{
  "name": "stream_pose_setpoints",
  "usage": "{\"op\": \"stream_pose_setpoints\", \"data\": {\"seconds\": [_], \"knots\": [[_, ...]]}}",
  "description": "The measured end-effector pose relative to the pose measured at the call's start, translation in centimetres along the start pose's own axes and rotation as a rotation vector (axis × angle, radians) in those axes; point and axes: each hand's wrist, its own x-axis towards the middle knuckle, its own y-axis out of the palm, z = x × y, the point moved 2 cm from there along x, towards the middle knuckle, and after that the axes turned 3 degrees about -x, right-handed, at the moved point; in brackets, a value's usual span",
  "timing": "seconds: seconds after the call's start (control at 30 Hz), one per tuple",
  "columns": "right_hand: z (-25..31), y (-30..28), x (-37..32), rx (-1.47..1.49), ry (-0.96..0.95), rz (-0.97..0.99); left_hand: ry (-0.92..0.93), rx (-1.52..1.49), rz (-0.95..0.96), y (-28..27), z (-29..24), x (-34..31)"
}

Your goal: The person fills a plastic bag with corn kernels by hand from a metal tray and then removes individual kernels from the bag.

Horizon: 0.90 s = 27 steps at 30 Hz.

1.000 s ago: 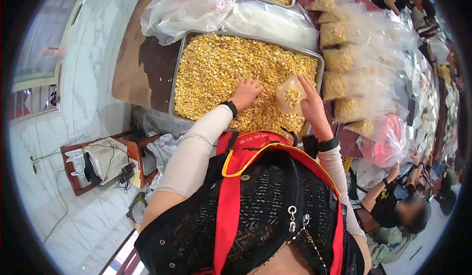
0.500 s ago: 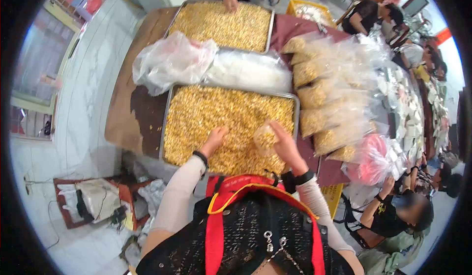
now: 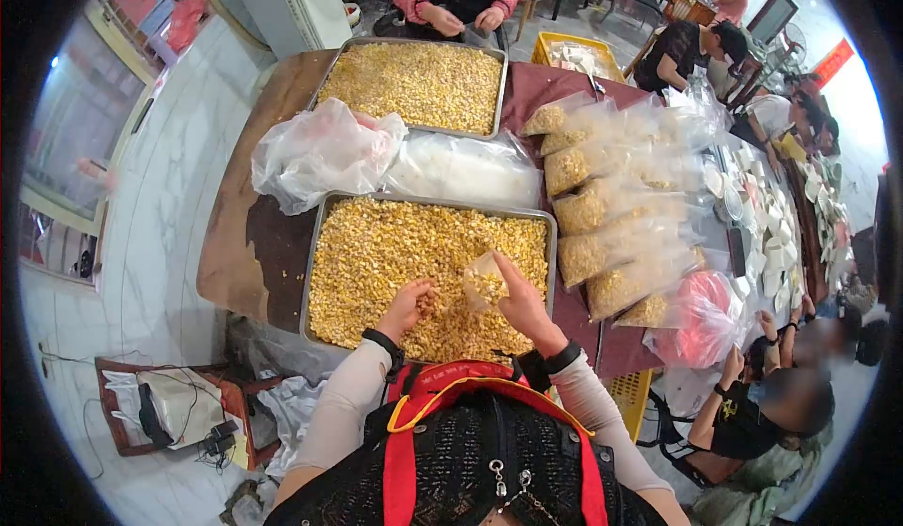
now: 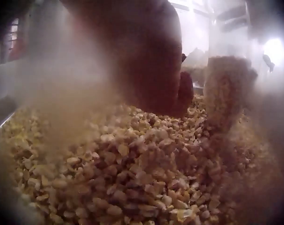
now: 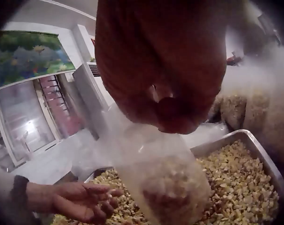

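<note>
A metal tray (image 3: pixel 548 272) holds a spread of yellow corn kernels (image 3: pixel 376 244). My left hand (image 3: pixel 403 310) is low over the kernels left of the bag, its fingers curled around some kernels; in the right wrist view this hand (image 5: pixel 81 202) has its palm turned up. With thumb and fingers my right hand (image 3: pixel 529 312) pinches the top of a clear plastic bag (image 3: pixel 483 283), partly filled with kernels. The right wrist view has the right hand (image 5: pixel 161 65) above the hanging bag (image 5: pixel 172 187). Hand and bag stand apart.
Behind are plastic bags (image 3: pixel 324 155), a flat clear stack (image 3: pixel 461 171) and a second corn tray (image 3: pixel 414 79), with a person beyond it. Filled corn bags (image 3: pixel 583 211) line the right side, near a pink-and-clear bag (image 3: pixel 701 319). Other people sit at the right.
My left hand has turned from palm down on the kernels to fingers curled around some. The head view has shifted, showing more of the far side. The person opposite has withdrawn a hand from the far tray.
</note>
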Motion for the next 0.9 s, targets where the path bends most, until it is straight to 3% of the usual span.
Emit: {"op": "stream_pose_setpoints", "data": {"seconds": [0.07,0.13,0.23,0.33,0.53,0.67,0.73,0.8,0.9], "knots": [[-0.6,0.3,-0.5,-0.018,0.002,0.008,0.020,-0.162,-0.105,0.6,-0.2,-0.4],[-0.9,0.3,-0.6,-0.033,0.000,0.012,-0.003,-0.192,-0.096,1.4,-0.7,-0.7],[-1.1,0.4,-0.9,-0.110,0.037,0.030,0.007,-0.204,0.108,2.0,-1.6,-0.7],[-0.9,0.7,-1.0,-0.067,0.028,0.006,0.095,-0.223,0.060,3.5,-2.6,-1.1],[-1.0,0.9,-0.8,0.057,-0.005,-0.036,0.217,-0.340,0.209,9.7,-6.6,-4.4],[-1.1,1.0,-0.4,-0.025,-0.021,-0.067,0.192,-0.349,0.252,12.2,-8.1,-5.1],[-1.1,1.2,-0.4,-0.031,-0.012,-0.065,0.250,-0.369,0.482,14.0,-8.8,-5.5],[-1.0,1.4,-0.3,-0.035,0.009,-0.063,0.252,-0.350,0.414,16.0,-8.8,-5.8],[-1.0,1.3,-0.3,-0.034,-0.015,-0.083,0.412,-0.277,0.316,18.3,-8.4,-6.0]]}}
